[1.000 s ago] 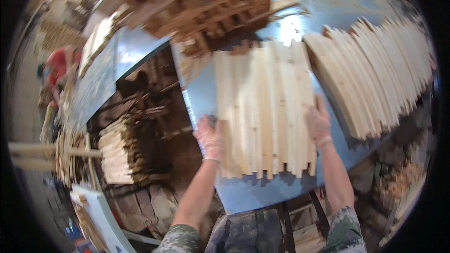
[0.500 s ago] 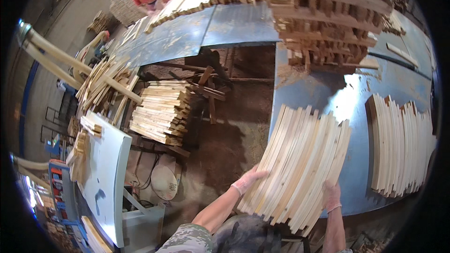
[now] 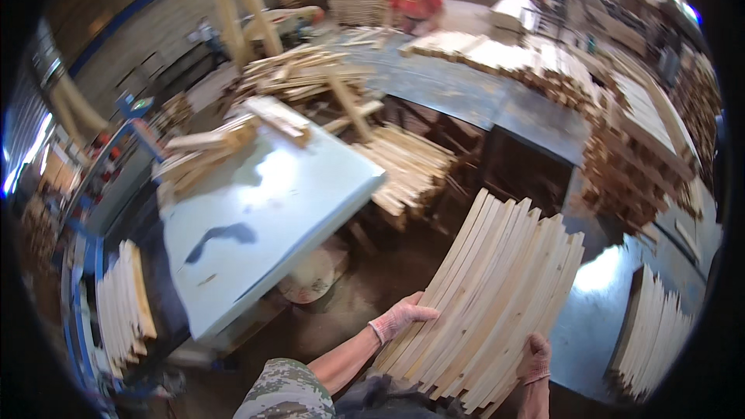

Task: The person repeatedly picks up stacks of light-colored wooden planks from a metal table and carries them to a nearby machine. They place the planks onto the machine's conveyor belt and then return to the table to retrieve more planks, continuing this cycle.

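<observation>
Between my two gloved hands I carry a wide bundle of pale wooden strips, laid side by side with uneven ends. My left hand grips the bundle's left edge, thumb on top and fingers hidden behind. On the opposite edge, my right hand is closed round the outermost strips. The bundle is in the air in front of my body, its far end tilted slightly right, over the gap beside the blue metal table. A second row of strips lies on that table to the right.
A pale blue-white tabletop stands at left, with wood pieces along its far edge. Strips lie beyond its left side. Further stacks include one below the tabletop and a tall one at right. A person in red works far off.
My view has swung left, bringing the pale tabletop nearer the middle. The bundle stays gripped in both hands and has come away from over the blue table at right.
</observation>
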Demonstrator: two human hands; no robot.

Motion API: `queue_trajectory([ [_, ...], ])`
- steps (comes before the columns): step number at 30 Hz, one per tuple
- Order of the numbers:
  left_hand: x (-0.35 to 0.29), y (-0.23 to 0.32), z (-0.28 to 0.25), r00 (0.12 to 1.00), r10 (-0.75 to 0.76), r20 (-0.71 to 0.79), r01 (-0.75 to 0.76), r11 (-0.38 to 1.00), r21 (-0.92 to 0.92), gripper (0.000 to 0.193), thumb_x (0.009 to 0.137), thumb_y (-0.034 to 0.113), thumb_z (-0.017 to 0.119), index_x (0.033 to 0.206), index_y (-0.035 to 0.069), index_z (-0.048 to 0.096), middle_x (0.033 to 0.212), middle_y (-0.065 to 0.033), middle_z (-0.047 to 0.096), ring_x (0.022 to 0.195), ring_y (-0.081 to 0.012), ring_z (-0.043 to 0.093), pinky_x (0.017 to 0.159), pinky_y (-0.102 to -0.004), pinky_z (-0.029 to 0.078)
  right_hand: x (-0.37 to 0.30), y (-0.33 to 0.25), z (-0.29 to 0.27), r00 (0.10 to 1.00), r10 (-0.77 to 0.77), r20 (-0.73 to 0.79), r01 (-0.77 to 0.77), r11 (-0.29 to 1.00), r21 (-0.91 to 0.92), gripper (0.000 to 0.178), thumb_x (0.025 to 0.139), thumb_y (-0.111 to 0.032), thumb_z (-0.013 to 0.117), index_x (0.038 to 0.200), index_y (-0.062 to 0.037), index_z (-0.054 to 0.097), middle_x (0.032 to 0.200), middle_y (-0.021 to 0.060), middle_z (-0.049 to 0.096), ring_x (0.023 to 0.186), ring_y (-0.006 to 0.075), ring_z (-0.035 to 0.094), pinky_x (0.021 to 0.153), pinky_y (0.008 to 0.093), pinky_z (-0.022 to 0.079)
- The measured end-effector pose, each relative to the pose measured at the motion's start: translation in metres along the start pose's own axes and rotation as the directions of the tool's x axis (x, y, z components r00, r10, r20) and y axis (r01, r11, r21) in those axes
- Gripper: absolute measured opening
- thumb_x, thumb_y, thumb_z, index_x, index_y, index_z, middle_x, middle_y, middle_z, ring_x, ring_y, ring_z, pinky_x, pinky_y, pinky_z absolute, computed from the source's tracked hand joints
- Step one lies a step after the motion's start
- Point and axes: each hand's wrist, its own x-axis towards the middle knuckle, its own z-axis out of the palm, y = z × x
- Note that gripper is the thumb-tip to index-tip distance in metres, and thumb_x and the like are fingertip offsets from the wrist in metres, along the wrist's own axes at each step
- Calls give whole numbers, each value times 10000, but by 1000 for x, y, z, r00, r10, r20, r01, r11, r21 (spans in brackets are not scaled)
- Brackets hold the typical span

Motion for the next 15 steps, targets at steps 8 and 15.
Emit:
queue_trajectory([
  [8, -234, 61, -119, 873, 357, -334, -381, 924, -8, 716, 867, 214, 824, 1511, 40, 564, 1314, -53, 691, 1181, -146, 640, 1034, -332, 512, -20, 14, 310, 886, 94, 453, 33, 964, -265, 582, 828, -169, 751, 1342, 60, 601, 1119, 86, 711, 957, 202, 683, 856, 338, 562],
  [15, -396, 23, -191, 670, 362, -649, -626, 745, -231, 636, 873, 254, 816, 1433, 15, 632, 1236, -92, 732, 1112, -207, 709, 1000, -382, 571, -32, 127, 524, 501, 486, 717, -102, 855, -508, 596, 836, -111, 671, 1398, 65, 581, 1216, 126, 714, 1081, 242, 698, 958, 345, 562],
])
